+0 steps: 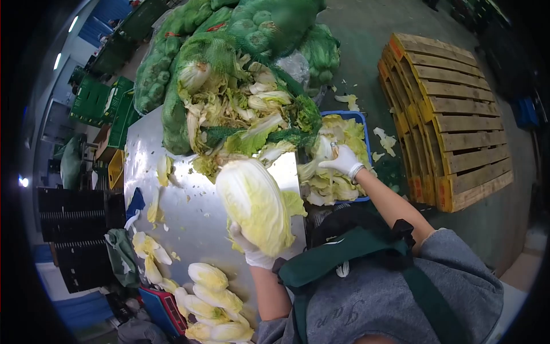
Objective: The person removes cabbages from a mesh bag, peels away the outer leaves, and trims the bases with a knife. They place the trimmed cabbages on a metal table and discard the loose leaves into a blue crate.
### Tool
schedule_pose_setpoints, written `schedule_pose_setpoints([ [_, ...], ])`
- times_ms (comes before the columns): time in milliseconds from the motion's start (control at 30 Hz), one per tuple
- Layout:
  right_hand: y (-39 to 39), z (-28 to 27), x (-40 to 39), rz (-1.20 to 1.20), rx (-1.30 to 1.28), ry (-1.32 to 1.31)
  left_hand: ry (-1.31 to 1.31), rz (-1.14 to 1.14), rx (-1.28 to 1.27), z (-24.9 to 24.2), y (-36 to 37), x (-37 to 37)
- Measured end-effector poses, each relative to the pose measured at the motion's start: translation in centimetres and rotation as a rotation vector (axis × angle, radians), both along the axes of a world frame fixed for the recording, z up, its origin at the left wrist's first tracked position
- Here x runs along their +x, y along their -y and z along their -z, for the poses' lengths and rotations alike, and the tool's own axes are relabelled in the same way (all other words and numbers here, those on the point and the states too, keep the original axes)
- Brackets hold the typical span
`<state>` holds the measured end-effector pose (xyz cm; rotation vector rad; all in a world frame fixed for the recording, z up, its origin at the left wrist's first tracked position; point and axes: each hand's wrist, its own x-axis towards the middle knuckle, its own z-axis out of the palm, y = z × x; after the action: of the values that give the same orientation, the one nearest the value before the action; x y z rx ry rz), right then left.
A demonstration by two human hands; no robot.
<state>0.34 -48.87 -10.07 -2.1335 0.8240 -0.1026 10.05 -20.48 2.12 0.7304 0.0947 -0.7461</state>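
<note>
A large napa cabbage point(250, 200), pale yellow with a white base, is held above the metal table by my left hand point(247, 247). That hand wears a white glove, and its fingers are closed around the cabbage's lower side. My right hand point(345, 163), also gloved, is over a blue bin point(364, 135) full of loose cabbage leaves point(344, 186). Its fingers are curled together at a small brownish thing among pale leaves, too small to make out. Behind the held cabbage, an opened green mesh sack point(173, 123) spills wilted leaves and cabbages point(269, 100).
Several trimmed cabbages point(215, 301) lie at the near end of the metal table point(189, 212), with loose leaves point(150, 252) along its left edge. Full green mesh sacks point(269, 26) are piled behind. Wooden pallets point(452, 114) stand at the right; leaf scraps point(385, 139) dot the floor.
</note>
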Motion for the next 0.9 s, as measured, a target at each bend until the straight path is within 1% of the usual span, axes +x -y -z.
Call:
schedule_pose_setpoints([
  [33, -0.6, -1.8, 0.0, 0.014, 0.022, -0.011, 0.035, -0.040, 0.050, -0.7, 0.8, 0.2],
  [67, -1.5, -4.9, 0.5, 0.031, 0.044, -0.018, 0.074, -0.077, 0.098, -1.1, 1.3, 0.5],
  [100, -2.4, -6.7, 1.4, 0.051, 0.063, -0.022, 0.090, -0.092, 0.098, -0.9, 1.7, 0.6],
  [133, -4.3, -6.8, 2.0, 0.141, 0.368, 0.324, 0.105, -0.106, 0.097, -0.4, 2.0, 0.8],
  [167, -5.9, -7.4, 2.7, 0.093, 0.628, 0.352, 0.117, -0.118, 0.096, 0.2, 2.3, 0.8],
  [200, -7.7, -8.2, 2.9, -0.007, 0.644, 0.381, 0.168, -0.138, 0.069, 1.2, 2.6, 1.0],
  [233, -9.1, -12.5, 2.1, -0.093, 0.618, 0.348, 0.219, -0.156, 0.043, 2.4, 2.8, 1.2],
  [267, -10.1, -12.3, 2.1, -0.260, 0.633, 0.350, 0.269, -0.174, 0.016, 3.0, 3.0, 1.2],
  [333, -10.8, -14.0, 0.9, -0.271, 0.452, 0.440, 0.276, -0.207, 0.021, 1.8, 3.4, 0.1],
  [367, -10.4, -14.0, 0.8, -0.333, 0.468, 0.432, 0.279, -0.225, 0.023, 1.4, 3.3, -0.3],
  [433, -9.4, -13.8, 0.5, -0.457, 0.503, 0.411, 0.321, -0.049, -0.007, 2.0, 1.3, 1.1],
  [467, -9.4, -13.5, 0.4, -0.460, 0.407, 0.472, 0.338, 0.037, -0.019, 1.5, 0.7, 1.6],
  [533, -9.2, -13.0, 0.3, -0.465, 0.209, 0.594, 0.280, 0.041, -0.012, 0.6, 1.0, 2.4],
  [567, -8.9, -13.8, 0.0, -0.467, 0.273, 0.483, 0.250, 0.037, -0.007, -0.2, 1.4, 2.4],
  [667, -8.7, -12.9, -0.1, -0.466, 0.329, 0.544, 0.173, -0.151, 0.201, -0.6, 3.1, 1.3],
  [700, -8.5, -13.5, -0.3, -0.417, 0.349, 0.499, 0.171, -0.131, 0.177, -1.0, 3.3, 0.8],
  [767, -7.9, -12.6, -0.5, -0.338, 0.382, 0.463, 0.162, -0.090, 0.126, -2.0, 3.6, -0.2],
  [800, -7.7, -12.3, -0.7, -0.298, 0.399, 0.445, 0.145, -0.095, 0.120, -1.7, 3.5, -0.3],
  [833, -7.3, -12.3, -1.0, -0.291, 0.498, 0.389, 0.126, -0.100, 0.116, -1.2, 3.2, -0.5],
  [900, -7.5, -12.7, -1.2, -0.212, 0.479, 0.358, 0.115, -0.124, 0.116, -1.0, 3.3, -0.8],
])
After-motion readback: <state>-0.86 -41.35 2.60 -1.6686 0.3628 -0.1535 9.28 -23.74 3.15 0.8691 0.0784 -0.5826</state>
